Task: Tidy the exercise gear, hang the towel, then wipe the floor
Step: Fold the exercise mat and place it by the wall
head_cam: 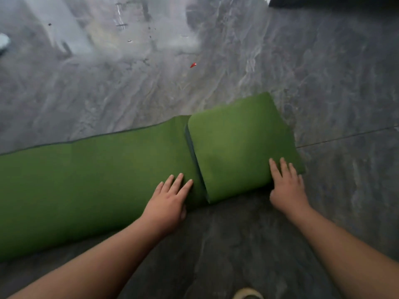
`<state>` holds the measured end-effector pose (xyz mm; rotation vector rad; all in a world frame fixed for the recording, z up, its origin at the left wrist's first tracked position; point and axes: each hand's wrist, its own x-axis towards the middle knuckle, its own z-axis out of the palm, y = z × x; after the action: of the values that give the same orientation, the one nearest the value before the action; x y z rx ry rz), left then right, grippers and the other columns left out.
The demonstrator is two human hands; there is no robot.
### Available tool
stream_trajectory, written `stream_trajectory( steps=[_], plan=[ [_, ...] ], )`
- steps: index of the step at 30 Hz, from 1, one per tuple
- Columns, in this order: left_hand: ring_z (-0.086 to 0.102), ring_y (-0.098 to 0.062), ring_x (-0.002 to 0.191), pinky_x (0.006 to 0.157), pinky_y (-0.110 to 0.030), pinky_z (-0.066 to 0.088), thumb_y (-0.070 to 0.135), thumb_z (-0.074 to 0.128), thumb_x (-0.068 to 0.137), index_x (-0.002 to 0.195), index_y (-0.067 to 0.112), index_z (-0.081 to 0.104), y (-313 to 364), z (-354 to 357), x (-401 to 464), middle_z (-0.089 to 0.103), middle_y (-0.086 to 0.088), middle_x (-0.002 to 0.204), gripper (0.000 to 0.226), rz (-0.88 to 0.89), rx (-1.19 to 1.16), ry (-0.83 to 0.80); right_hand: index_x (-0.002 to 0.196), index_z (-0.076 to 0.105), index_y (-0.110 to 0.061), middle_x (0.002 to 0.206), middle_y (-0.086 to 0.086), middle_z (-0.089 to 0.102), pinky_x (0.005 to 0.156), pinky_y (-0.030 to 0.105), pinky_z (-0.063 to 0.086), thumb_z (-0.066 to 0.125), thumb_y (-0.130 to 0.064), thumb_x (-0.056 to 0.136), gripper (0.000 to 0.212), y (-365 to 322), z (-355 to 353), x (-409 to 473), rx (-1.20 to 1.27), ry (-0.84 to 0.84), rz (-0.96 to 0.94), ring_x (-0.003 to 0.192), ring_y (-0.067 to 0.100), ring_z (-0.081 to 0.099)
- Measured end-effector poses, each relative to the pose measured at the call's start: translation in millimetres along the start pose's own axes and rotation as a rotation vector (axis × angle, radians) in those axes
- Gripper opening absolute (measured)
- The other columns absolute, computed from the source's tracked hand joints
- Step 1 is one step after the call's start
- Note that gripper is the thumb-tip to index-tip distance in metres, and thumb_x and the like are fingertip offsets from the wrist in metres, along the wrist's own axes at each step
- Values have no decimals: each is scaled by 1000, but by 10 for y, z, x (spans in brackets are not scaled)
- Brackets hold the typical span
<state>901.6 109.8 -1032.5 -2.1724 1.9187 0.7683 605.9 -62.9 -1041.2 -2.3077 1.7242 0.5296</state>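
A green exercise mat (97, 180) lies flat on the grey marbled floor, running off the left edge. Its right end is folded over into a thick flat section (237, 147). My left hand (170, 199) rests palm down on the flat part of the mat, fingers spread, just left of the fold's edge. My right hand (287, 186) presses on the near right corner of the folded section, fingers spread on top and the thumb tucked at its near edge. No towel is in view.
A small red scrap (193, 65) and a few dark specks lie on the floor beyond the mat. A pale object (3, 42) shows at the far left edge, a dark edge (332, 2) at top right. A shoe tip (248, 294) is below.
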Motion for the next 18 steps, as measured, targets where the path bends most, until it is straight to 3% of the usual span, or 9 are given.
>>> stream_trajectory(
  steps=[3,6,8,10,13,15,18],
  plan=[
    [-9,-28,152,122,-52,2,44,44,96,155,38,-8,-152,159,-121,-8,-2,166,78,-53,5,-15,156,-6,-8,164,15,-8,119,59,9,50,-15,79,95,-356,11,-70,-101,21,-8,150,36,-4],
    [-13,-28,151,120,-57,-1,51,42,96,152,43,-15,-225,217,-160,-13,-1,165,79,-87,21,-9,157,2,-17,166,7,-1,116,64,4,61,-21,64,110,-811,29,-181,-154,98,-401,151,34,1],
    [-15,-29,151,118,-62,-5,53,42,96,151,44,-17,-259,243,-165,-15,-1,165,81,-106,28,2,156,-3,-27,165,2,-8,113,70,-2,60,-30,64,112,-1099,85,-258,-214,41,-587,151,34,-5],
    [-16,-29,151,116,-63,-7,54,42,96,151,43,-17,-303,272,-174,-16,0,165,82,-120,29,-9,153,-17,-36,159,1,-29,106,73,-13,53,-41,75,105,-1297,155,-262,-239,-91,-598,147,38,-23],
    [-18,-28,150,118,-61,-8,52,42,96,152,40,-17,-362,330,-195,-16,-1,165,82,-123,36,-23,148,-28,-37,152,4,-41,105,76,-13,45,-54,82,99,-1384,190,-183,-291,-197,-584,141,42,-34],
    [-20,-28,150,117,-60,-10,50,41,97,152,40,-17,-378,351,-207,-17,-1,165,80,-118,37,-21,148,-27,-37,155,3,-38,107,75,-12,42,-64,85,98,-1339,238,-167,-259,-173,-598,142,40,-33],
    [-26,-31,147,115,-64,-12,46,35,101,149,39,-24,-381,365,-214,-22,-4,163,76,-96,41,-29,155,-11,-32,165,-1,-14,112,72,-2,48,-70,82,101,-1268,283,-191,-175,-57,-586,150,34,-15]
  ],
)
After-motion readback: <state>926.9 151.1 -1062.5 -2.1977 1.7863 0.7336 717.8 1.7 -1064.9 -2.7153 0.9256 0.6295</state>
